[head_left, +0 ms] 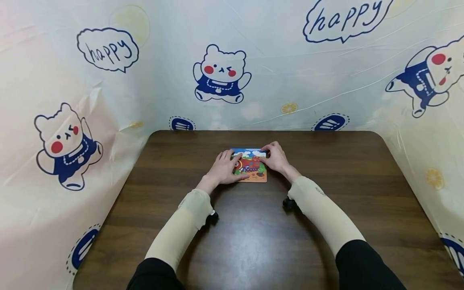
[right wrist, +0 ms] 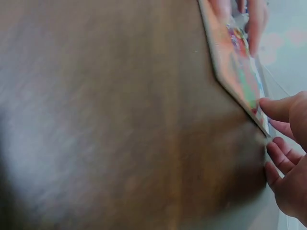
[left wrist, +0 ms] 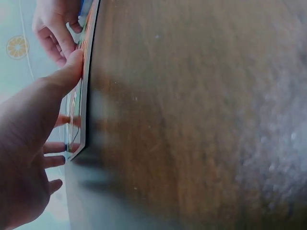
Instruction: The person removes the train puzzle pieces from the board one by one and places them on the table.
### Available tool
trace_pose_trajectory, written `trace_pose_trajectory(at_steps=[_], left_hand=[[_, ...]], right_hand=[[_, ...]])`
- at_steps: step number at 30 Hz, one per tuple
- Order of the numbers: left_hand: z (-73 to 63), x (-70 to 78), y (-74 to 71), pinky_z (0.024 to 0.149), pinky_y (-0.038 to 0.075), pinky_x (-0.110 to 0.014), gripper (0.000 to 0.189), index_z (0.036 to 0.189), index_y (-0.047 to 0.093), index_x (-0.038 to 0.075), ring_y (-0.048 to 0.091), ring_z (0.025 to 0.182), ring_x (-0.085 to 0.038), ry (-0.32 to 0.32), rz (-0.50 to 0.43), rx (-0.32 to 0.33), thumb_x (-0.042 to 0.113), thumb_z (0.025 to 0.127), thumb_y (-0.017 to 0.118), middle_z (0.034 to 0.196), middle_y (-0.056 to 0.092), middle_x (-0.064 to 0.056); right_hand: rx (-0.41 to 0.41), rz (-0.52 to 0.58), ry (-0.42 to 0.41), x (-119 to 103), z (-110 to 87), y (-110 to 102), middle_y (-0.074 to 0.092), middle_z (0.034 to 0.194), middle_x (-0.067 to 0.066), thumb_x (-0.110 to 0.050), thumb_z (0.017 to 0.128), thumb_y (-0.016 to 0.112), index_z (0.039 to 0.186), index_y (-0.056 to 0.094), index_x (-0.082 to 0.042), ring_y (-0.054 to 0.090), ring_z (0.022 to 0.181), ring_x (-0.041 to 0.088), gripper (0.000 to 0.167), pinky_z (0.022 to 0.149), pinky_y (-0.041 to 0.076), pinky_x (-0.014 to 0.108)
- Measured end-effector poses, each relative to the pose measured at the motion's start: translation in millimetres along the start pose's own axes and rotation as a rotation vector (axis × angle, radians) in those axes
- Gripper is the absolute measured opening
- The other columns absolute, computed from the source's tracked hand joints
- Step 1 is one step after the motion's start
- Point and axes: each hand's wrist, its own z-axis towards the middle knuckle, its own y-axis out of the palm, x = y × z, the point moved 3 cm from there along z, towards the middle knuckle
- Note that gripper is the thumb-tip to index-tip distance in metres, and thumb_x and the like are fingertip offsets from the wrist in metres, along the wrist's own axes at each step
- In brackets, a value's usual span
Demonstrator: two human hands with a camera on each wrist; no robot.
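A flat, colourful picture puzzle board (head_left: 251, 164) lies on the table, showing clouds, a red vehicle and orange ground. My left hand (head_left: 224, 168) rests over its left side with the fingers spread; the thumb (left wrist: 72, 69) lies on the picture near the front edge. At the upper right of the board is my right hand (head_left: 276, 158). Its thumb (right wrist: 276, 108) touches the picture, while the other fingers (right wrist: 283, 155) curl beside the board's right edge. Parts of the picture are hidden under both hands.
The dark wooden table (head_left: 253, 233) extends around the board, with rounded far corners. Behind and beside it hangs a pale curtain (head_left: 268, 80) printed with bears and "happy" bubbles. Small black wrist devices (head_left: 288, 204) sit under the light sleeves.
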Motion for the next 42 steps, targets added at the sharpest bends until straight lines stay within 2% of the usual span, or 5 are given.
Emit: trace_pose_trajectory(at_steps=[5,15,29,37,42], left_hand=[[0.5,0.1,1.1,0.142,0.009,-0.057,0.100,0.177,0.025,0.020,0.011,0.175,-0.031,0.011,0.002,-0.035,0.075,0.101,0.059,0.187,0.014,-0.013],[0.2,2.2,2.3,0.143,0.008,-0.056,0.101,0.178,0.021,0.020,0.008,0.176,-0.029,0.030,-0.015,-0.057,0.075,0.103,0.057,0.188,0.010,-0.010],[-2.2,-1.0,3.6,0.143,0.007,-0.056,0.099,0.178,0.020,0.023,0.008,0.176,-0.028,0.013,-0.027,-0.061,0.077,0.103,0.055,0.188,0.010,-0.009],[-4.2,-0.8,3.3,0.142,0.008,-0.058,0.100,0.178,0.022,0.022,0.011,0.175,-0.030,0.026,-0.010,-0.057,0.077,0.102,0.057,0.188,0.010,-0.009],[-3.6,-1.7,5.1,0.142,0.008,-0.058,0.101,0.178,0.022,0.022,0.011,0.175,-0.030,0.027,-0.007,-0.060,0.078,0.101,0.057,0.188,0.010,-0.009]], right_hand=[[-0.008,-0.060,-0.052,3.8,3.5,2.9,0.049,0.146,0.027,-0.028,0.105,0.077,0.139,0.067,0.004,0.051,0.132,0.044,0.048,0.117,0.043,0.060],[-0.021,-0.112,0.011,-3.0,5.1,2.2,0.045,0.154,0.029,-0.036,0.103,0.080,0.136,0.060,0.005,0.046,0.143,0.045,0.056,0.124,0.038,0.060],[0.000,-0.052,-0.008,-6.2,4.0,3.6,0.063,0.131,0.024,-0.029,0.102,0.081,0.143,0.062,0.003,0.056,0.123,0.039,0.056,0.117,0.039,0.059],[-0.027,-0.089,-0.014,-0.6,8.5,7.9,0.055,0.136,0.025,-0.032,0.103,0.080,0.137,0.061,0.004,0.053,0.124,0.039,0.053,0.112,0.042,0.057],[-0.053,-0.077,0.027,-4.9,6.8,5.2,0.052,0.143,0.026,-0.028,0.103,0.080,0.136,0.059,0.003,0.052,0.132,0.041,0.050,0.118,0.040,0.059]])
